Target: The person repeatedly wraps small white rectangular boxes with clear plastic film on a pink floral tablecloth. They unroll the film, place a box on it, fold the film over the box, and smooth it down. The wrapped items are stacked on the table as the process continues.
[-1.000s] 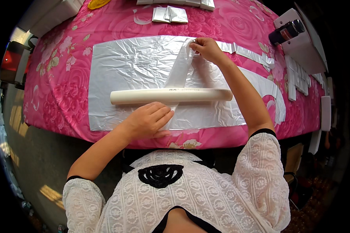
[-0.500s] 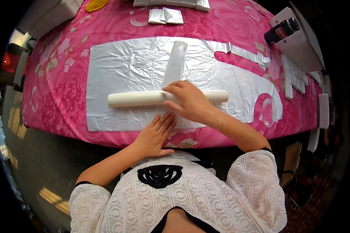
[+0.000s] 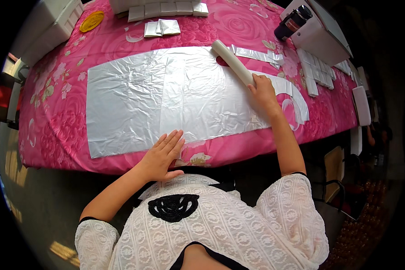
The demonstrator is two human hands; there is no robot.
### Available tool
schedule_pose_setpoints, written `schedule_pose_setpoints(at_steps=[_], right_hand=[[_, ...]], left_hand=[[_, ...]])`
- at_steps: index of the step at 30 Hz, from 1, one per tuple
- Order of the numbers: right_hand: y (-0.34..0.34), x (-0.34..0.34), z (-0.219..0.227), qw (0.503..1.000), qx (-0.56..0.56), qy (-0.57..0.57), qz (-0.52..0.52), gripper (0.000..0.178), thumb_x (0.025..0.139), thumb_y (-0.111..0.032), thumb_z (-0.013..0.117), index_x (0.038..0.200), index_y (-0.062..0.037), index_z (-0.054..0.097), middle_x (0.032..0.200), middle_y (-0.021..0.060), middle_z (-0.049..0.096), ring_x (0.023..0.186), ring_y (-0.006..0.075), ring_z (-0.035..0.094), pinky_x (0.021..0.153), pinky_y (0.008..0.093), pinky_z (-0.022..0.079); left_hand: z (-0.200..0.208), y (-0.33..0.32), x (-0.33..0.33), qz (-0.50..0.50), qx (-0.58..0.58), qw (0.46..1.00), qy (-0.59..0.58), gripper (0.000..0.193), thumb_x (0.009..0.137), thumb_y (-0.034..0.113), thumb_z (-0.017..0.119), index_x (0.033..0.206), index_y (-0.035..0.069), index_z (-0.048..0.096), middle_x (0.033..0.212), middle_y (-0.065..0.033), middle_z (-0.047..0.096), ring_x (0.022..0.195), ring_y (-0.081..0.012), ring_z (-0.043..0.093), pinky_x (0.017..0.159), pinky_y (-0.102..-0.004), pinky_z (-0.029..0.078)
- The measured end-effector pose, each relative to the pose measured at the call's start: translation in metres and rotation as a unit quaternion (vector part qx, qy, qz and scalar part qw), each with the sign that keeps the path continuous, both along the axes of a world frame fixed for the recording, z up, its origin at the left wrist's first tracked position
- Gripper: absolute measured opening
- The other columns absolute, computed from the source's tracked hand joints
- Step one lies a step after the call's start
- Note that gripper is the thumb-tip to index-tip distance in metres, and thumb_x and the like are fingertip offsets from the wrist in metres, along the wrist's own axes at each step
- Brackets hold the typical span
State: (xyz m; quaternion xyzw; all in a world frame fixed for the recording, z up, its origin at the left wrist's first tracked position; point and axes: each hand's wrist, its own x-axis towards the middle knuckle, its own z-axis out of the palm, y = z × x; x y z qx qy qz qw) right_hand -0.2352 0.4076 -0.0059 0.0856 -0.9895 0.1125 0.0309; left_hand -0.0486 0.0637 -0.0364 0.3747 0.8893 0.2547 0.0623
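A silvery-white plastic vest bag (image 3: 126, 99) lies flat and wrinkled, its cut-out handle end toward the right. Across its middle runs a paler strip of film (image 3: 172, 90), flat from the far edge toward the near one. My right hand (image 3: 263, 92) grips the near end of a white tube (image 3: 233, 62), which slants away to the left over the bag's handle end. Flat fingers of my left hand (image 3: 164, 150) rest at the bag's near edge, by the strip's lower end, with the palm over the table edge.
Small folded silvery packets (image 3: 163, 28) lie beyond the bag, in front of a row of packets (image 3: 168, 9). White boxes (image 3: 54, 29) stand far left near a yellow coil (image 3: 92, 21). At right are a dark flask (image 3: 293, 21), a white box (image 3: 321, 38) and folded bundles (image 3: 315, 72).
My right hand has carried the tube from the bag's middle to the right, turning it to slant away. The film strip, earlier partly bunched, now lies flat. My left hand stays at the near edge.
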Motion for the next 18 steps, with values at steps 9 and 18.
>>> schedule_pose_setpoints(at_steps=[9,18], right_hand=[[-0.085,0.084,0.019,0.95,-0.144,-0.068,0.267,0.041,0.07,-0.002,0.063,0.11,-0.0038,0.055,0.106,0.0117,0.053,0.103,0.0296,0.047,0.088,0.0361,0.042],[-0.161,0.037,-0.007,0.929,-0.133,-0.003,0.345,0.04,0.071,-0.006,0.062,0.111,-0.0113,0.059,0.107,0.006,0.056,0.1,0.0252,0.049,0.086,0.0334,0.044]], left_hand=[[-0.007,0.018,0.015,0.041,-0.116,0.989,0.078,0.062,0.076,0.025,0.056,0.13,0.002,0.037,0.14,-0.0204,0.028,0.131,-0.0326,0.025,0.107,-0.0458,0.018],[-0.031,0.043,0.043,0.092,-0.101,0.98,0.148,0.051,0.081,0.014,0.046,0.13,0.003,0.038,0.139,-0.02,0.029,0.131,-0.0319,0.026,0.104,-0.0467,0.022]])
